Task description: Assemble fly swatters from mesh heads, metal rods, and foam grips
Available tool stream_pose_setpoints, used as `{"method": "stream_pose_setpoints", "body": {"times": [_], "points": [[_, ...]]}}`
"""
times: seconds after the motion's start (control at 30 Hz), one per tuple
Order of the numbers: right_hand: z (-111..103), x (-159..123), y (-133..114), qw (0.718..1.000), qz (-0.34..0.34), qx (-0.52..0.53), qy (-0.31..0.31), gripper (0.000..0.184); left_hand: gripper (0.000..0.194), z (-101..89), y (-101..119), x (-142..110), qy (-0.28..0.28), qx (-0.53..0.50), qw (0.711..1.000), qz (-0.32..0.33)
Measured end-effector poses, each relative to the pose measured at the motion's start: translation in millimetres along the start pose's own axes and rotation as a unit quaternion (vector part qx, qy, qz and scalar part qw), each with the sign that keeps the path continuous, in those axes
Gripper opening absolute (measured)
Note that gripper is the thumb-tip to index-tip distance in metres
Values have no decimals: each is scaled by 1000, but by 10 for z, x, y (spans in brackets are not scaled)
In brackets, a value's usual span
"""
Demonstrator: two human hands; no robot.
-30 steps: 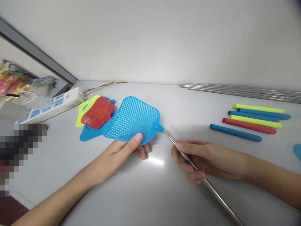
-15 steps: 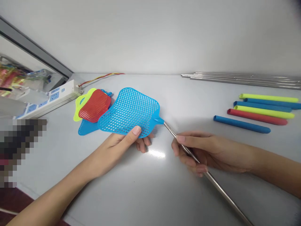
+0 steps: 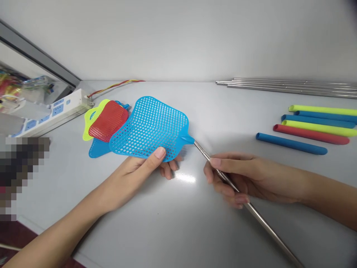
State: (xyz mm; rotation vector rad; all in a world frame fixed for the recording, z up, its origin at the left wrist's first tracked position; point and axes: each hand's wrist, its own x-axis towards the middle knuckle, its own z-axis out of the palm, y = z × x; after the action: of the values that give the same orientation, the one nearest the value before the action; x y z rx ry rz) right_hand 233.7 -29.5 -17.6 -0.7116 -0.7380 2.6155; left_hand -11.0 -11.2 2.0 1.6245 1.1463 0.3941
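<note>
Since the earlier frame my view has tipped: the table's far edge rides higher and the foam tubes have slid toward the right border. The two hands keep nearly the same stance toward each other.

The left hand (image 3: 142, 171) grasps a sky-blue plastic mesh swatter head (image 3: 149, 126), thumb on top, fingers curled beneath its lower edge. The right hand (image 3: 240, 176) pinches a thin stainless steel rod (image 3: 251, 204) between thumb and fingers, its far end running off toward the bottom right.

Key relation: the swatter head lies ahead of the left hand, its long axis running roughly left to right, ending in a short blue plastic stub (image 3: 187, 139) that points at the right hand. The rod's upper tip meets that stub, nearly in line with it. I cannot tell whether it is seated inside. The stub is closer to the right hand's reach, the mesh to the left's.

Beyond, left: a red mesh swatter head (image 3: 108, 121) over a lime-yellow one (image 3: 88, 131) and a blue one (image 3: 97, 149), beside a white power strip (image 3: 60, 111). Right: a blue foam tube (image 3: 291, 143), a red foam tube (image 3: 311, 134), and a bundle of steel rods (image 3: 287, 87).
</note>
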Motion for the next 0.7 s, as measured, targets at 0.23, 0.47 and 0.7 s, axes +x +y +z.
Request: {"method": "stream_pose_setpoints", "body": {"times": [0.23,0.47,0.7], "points": [[-3,17,-14,1000,2,-1,4,27,38,14,34,-10,-4,-5,1000,-20],[4,13,-4,1000,-3,1,1,27,37,29,46,16,-3,-2,1000,-18],[1,-1,-1,1000,-2,1,-1,27,37,14,49,-1,-10,-4,1000,-11]]}}
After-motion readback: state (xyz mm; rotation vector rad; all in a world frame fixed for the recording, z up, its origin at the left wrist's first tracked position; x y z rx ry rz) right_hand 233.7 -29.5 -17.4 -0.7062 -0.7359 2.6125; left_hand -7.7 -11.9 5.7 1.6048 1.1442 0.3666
